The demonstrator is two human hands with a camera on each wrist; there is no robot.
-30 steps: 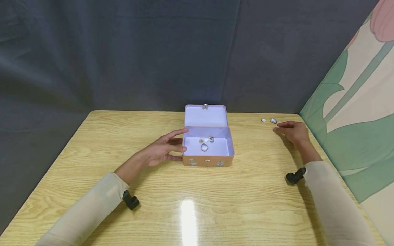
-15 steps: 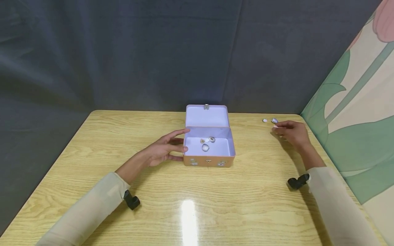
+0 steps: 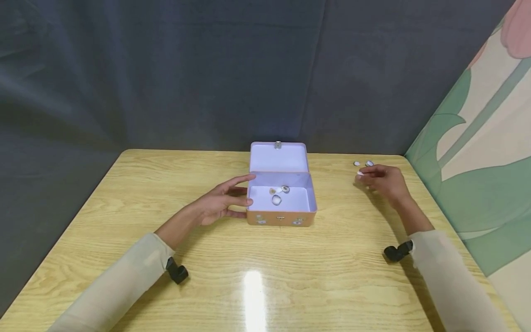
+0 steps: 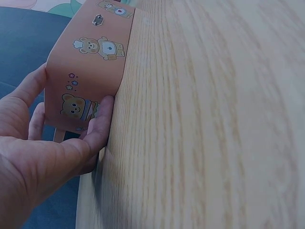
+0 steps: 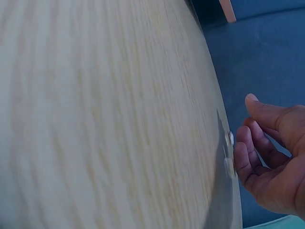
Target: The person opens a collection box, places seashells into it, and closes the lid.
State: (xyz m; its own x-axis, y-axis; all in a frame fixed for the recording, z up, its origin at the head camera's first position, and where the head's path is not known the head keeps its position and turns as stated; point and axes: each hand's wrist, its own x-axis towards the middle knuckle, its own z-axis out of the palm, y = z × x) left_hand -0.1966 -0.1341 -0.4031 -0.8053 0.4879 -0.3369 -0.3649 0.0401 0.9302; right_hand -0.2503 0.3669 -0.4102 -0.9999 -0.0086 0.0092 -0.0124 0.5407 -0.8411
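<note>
Head view: your left hand (image 3: 220, 203) rests, fingers spread, against the left side of the box (image 3: 280, 218), where four shells (image 3: 276, 199) lie; your right hand (image 3: 383, 182) pinches a white shell (image 3: 360, 173) near two more shells (image 3: 369, 163) on the table (image 3: 199, 258). Left wrist: your fingers touch the bear-printed box. Right wrist: the pinched shell is hidden from sight.

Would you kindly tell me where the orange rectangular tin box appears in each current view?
Head: the orange rectangular tin box stands open, near centre.
Left wrist: its bear-printed front is at upper left.
Right wrist: an orange sliver, top right of centre, probably its lid.
Shared landmark: light wood-grained tabletop.
</note>
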